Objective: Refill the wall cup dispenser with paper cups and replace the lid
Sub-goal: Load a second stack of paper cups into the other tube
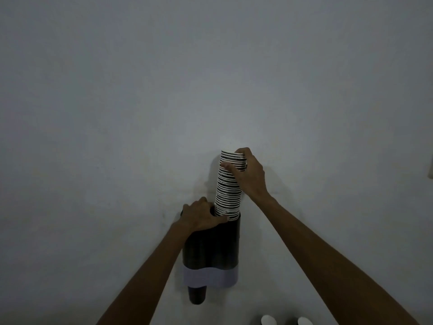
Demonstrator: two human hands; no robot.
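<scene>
Head cam, dim light. Dark twin-tube cup dispenser (212, 249) mounted on plain wall (210, 78), pale band across its lower part. Stack of paper cups (228, 188) (striped rims, tilted slightly) sits w/ its lower end inside the right tube's open top, most of the stack sticking up above it. Right hand (248, 174) wrapped around upper part of the stack, grip clenched on it, thumb on front, fingers round the back. Left hand (201, 215) rests on dispenser top, left side, fingers curled over the rim, thumb touching base of the stack; grip closed on the rim. One dark cup (197, 294) pokes out below left tube. Two white round objects (268, 320) at bottom edge, can't tell what. Lid not visible.
</scene>
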